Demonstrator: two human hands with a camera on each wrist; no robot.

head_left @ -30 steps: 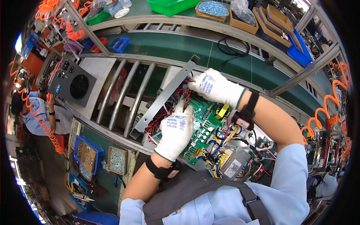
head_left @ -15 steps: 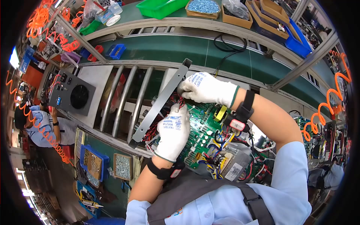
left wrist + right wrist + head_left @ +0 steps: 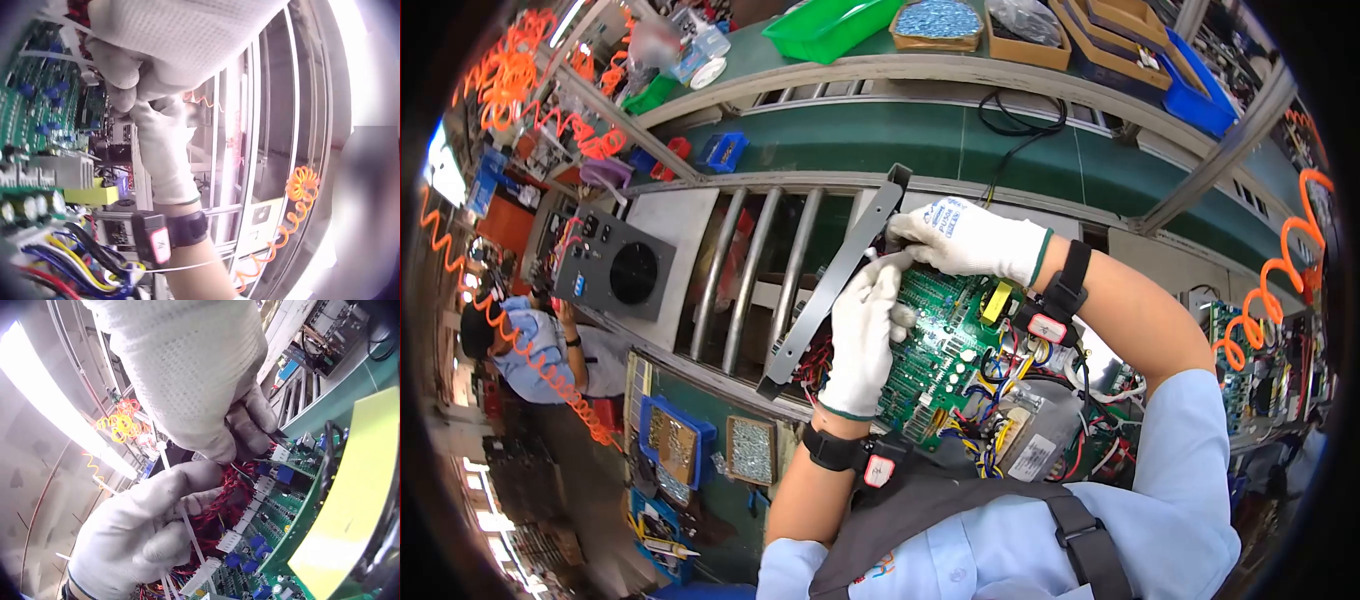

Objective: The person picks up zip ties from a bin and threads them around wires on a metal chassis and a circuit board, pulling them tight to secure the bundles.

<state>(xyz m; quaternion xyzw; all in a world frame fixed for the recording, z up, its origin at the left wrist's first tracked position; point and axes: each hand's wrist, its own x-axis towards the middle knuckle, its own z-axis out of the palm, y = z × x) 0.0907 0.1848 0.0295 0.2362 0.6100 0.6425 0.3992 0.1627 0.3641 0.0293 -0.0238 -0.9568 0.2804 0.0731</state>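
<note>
Both hands wear white gloves and meet over a bundle of red wires (image 3: 234, 490) at the edge of a green circuit board (image 3: 940, 325). The left hand (image 3: 862, 335) has curled fingers around a white cable tie (image 3: 194, 540), whose strip crosses the wires. Just beyond it, the right hand (image 3: 970, 238) pinches at the red wires with bent fingers, its fingertips close to the left index finger. White connectors (image 3: 230, 540) line the board beside the bundle. A grey metal bar (image 3: 835, 285) slants along the left of both hands and hides part of the wiring.
A metal box (image 3: 1032, 435) with coloured wires sits right of the board. Rollers (image 3: 755, 265) lead left to a grey unit with a fan (image 3: 615, 265). Screw trays (image 3: 752, 450) lie lower left; another person (image 3: 530, 340) works far left. An orange coiled hose (image 3: 1285, 265) hangs at right.
The left hand has turned and moved up toward the right hand, its thumb now showing at the side. The right hand stays at the wires, its fingers more bent. The head view has shifted slightly.
</note>
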